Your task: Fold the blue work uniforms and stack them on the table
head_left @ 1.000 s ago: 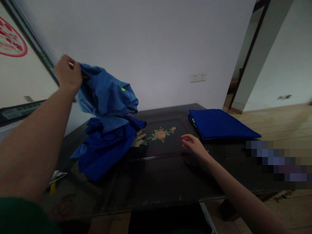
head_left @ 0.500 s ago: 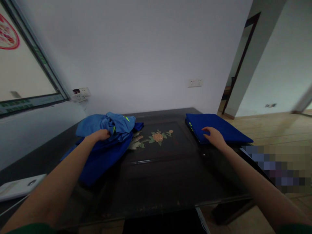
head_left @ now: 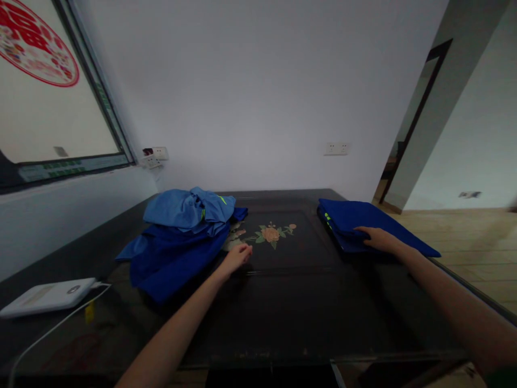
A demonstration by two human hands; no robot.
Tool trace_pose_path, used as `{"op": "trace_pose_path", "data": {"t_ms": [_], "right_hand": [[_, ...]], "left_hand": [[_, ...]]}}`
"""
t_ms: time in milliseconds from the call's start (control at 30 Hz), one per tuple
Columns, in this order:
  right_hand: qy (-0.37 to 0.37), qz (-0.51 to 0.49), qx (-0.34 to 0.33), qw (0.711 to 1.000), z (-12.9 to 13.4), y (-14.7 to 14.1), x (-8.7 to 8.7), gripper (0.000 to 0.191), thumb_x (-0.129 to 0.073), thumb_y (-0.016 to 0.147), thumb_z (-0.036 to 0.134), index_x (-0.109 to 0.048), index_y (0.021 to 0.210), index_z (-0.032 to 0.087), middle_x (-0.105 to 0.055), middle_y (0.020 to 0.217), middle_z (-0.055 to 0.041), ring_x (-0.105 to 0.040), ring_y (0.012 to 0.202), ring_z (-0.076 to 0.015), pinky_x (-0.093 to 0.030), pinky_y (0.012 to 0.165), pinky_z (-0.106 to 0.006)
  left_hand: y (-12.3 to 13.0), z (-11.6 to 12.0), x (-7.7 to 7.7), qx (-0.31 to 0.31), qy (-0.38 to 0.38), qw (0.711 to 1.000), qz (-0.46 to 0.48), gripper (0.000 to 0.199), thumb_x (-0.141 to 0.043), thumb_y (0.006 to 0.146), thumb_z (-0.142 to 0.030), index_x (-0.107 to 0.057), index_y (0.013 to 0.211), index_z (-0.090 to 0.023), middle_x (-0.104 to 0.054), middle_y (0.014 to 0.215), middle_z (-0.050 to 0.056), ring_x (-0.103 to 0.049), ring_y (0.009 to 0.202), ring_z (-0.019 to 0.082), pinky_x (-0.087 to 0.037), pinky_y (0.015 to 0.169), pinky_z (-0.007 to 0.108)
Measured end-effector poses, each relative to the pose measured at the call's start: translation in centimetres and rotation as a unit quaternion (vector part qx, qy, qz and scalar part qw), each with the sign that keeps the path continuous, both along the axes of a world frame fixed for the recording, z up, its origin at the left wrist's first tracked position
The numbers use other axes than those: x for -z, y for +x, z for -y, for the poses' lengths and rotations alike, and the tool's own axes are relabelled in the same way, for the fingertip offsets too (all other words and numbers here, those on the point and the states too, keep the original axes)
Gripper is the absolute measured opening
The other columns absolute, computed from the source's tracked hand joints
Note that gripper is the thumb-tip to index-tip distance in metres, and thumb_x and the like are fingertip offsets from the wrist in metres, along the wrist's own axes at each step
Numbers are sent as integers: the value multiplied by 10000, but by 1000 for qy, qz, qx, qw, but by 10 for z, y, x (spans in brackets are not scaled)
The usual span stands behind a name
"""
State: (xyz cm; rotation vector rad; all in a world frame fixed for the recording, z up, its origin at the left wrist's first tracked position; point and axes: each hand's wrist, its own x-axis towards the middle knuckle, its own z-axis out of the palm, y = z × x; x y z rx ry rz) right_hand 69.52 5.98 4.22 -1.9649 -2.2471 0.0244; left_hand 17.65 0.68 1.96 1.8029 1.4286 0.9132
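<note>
A folded dark blue garment [head_left: 375, 218] with yellow-green trim along its left side lies at the right of the table. My right hand [head_left: 377, 240] pinches its near edge, which is lifted a little. Over the middle of the dark table, my left hand [head_left: 237, 257] hovers with its fingers curled and nothing visible in them. Left of it rests a loose heap of clothes: a crumpled light blue garment [head_left: 177, 210] with yellow-green strips on top, and dark blue cloth [head_left: 173, 258] beneath, hanging in folds.
The dark table [head_left: 283, 307] has a painted flower pattern [head_left: 270, 233]. A white power bank [head_left: 48, 297] with a white cable [head_left: 60, 323] sits at the left. Behind stands a white wall with a socket [head_left: 336, 149]; a window [head_left: 48, 108] is at the left.
My left hand has let go of the light blue garment and moved right over the table. My right hand has come down onto the folded garment's near edge. The view has shifted left.
</note>
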Motion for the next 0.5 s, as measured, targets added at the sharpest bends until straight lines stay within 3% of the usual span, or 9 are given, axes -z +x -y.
{"op": "trace_pose_path", "data": {"t_ms": [100,200,333,500], "right_hand": [[-8,55,26,998,1,-14,-1,567,-548,681,76,-652,1223,207,-683,1159,-151,-655,1037,-319,-492,872,-434],[36,86,81,992,3,-30,-11,500,-465,768,79,-658,1213,200,-694,1111,-178,-668,992,-326,-504,822,-451],[137,80,112,981,6,-54,-51,461,-427,847,152,-608,1269,184,-706,1056,-175,-674,948,-310,-500,820,-422],[268,-56,36,961,23,-106,-106,373,-428,840,183,-687,1109,191,-727,947,-119,-667,880,-277,-488,818,-371]], "left_hand": [[23,3,7,36,-17,999,20,298,-509,806,-427,-559,660,-172,-458,516,-40,-439,500,115,-324,498,220],[30,4,6,47,-43,997,45,253,-504,806,-380,-557,669,-174,-446,507,-49,-437,487,110,-328,502,222],[31,4,10,46,-54,993,92,208,-503,805,-341,-544,688,-174,-440,510,-59,-423,471,97,-321,495,216],[30,4,12,42,-71,985,152,203,-561,803,-368,-557,752,-171,-487,546,-56,-461,484,88,-345,492,198]]}}
